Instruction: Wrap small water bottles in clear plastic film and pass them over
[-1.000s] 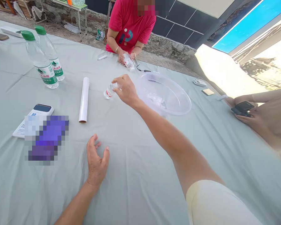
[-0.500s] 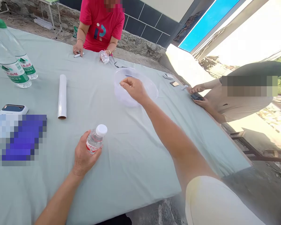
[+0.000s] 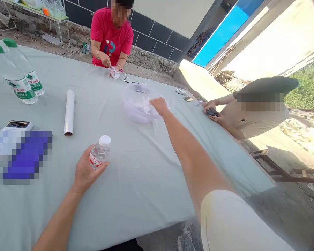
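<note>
**A:** Pale grey-green cloth is spread over a long table, which is set outdoors beside a dark tiled wall. What is held in the left hand?

**B:** A small clear bottle is gripped there, close to the near edge of the table. It is kept almost upright, tipped slightly to the right, and its white cap is on. The fingers are wrapped round the lower half and the thumb is pressed against the labelled side. Whether the base touches the cloth cannot be told.

**A:** And the right hand?

**B:** It is stretched far out to the right rim of a clear plastic bowl near the middle of the table. Only the back of the hand is seen, with the fingers curled inward. Crumpled clear film is seen inside the bowl, just beside the fingertips. Whether the film, the rim or nothing at all is pinched cannot be told.

**A:** What else is laid out?

**B:** A roll of white film is laid to the left of the bowl, well apart from it. Two large water bottles with green caps are stood at the far left, and a flat phone is placed nearer, by the left edge.

**A:** Are other people seen?

**B:** A person in a red shirt is seated at the far side, and a second little bottle is handled there with both hands. On the right, a black handset is held at the table's edge by a person in beige.
</note>
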Demonstrator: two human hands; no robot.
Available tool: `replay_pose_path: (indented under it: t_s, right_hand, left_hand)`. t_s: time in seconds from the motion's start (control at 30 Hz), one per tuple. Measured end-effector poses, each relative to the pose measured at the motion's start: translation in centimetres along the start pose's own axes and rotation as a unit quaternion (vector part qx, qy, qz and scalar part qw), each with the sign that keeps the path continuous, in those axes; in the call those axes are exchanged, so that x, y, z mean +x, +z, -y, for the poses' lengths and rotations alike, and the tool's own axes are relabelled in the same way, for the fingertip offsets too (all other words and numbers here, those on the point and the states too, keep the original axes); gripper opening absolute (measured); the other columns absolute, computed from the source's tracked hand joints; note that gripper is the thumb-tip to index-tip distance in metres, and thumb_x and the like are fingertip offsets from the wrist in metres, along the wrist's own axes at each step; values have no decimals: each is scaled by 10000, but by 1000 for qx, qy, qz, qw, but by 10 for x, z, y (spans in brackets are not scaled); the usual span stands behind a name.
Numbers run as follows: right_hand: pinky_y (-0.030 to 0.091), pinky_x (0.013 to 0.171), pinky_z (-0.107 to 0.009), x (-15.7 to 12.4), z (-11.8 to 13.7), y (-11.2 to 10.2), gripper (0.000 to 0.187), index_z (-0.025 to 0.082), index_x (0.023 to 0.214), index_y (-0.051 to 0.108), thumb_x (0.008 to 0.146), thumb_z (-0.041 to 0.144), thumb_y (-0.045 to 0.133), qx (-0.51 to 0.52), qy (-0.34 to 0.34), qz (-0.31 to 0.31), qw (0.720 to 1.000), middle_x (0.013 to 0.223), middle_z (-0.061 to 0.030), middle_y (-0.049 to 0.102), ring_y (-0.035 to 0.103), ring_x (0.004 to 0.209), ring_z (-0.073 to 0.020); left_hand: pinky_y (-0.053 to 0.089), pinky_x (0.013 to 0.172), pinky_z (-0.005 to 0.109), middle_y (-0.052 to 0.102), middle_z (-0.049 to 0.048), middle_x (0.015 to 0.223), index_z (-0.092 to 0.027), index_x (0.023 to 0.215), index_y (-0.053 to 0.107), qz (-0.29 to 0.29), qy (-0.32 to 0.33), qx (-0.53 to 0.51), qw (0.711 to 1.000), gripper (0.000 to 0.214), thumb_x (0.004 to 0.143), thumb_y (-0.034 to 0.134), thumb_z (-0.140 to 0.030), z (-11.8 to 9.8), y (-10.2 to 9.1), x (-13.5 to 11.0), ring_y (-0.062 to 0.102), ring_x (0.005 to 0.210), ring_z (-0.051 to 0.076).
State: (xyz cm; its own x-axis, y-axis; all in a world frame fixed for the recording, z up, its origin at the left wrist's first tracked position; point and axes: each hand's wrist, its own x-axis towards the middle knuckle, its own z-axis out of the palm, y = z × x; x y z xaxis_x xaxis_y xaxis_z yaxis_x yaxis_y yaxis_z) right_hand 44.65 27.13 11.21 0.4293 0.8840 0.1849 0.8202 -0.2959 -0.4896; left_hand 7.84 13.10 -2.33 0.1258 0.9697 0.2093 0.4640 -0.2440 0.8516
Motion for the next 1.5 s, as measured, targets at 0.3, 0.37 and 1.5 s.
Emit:
replay_pose_path:
  t_s: [0.3, 0.37, 1.5]
  right_hand:
    - [569, 838, -344, -192, -5, -17, 439, 185, 792, 632, 662, 553, 833, 587, 120, 110, 793, 814, -29, 647, 668, 808, -162]
    - [575, 822, -345, -236, -4, -4, 427, 189, 766, 636, 648, 536, 855, 622, 155, 140, 755, 798, -16, 641, 665, 791, -157]
    - [446, 616, -252, -396, 33, 85, 437, 204, 799, 546, 647, 466, 861, 569, 137, 264, 767, 698, 60, 539, 522, 628, -98]
  left_hand:
    - [573, 817, 400, 683, 63, 1092, -260, 1312, 467, 12, -131, -17, 991, 750, 690, 755, -563, -5, -10, -18, 682, 988, 262]
    - [556, 896, 441, 661, 83, 1185, -269, 1390, 412, 20, -132, -18, 991, 825, 698, 765, -545, -8, -14, -22, 657, 1082, 280]
    - [460, 573, 227, 576, -12, 644, -211, 783, 691, 106, -194, -202, 954, 347, 795, 696, -557, -19, -28, -136, 514, 612, 128]
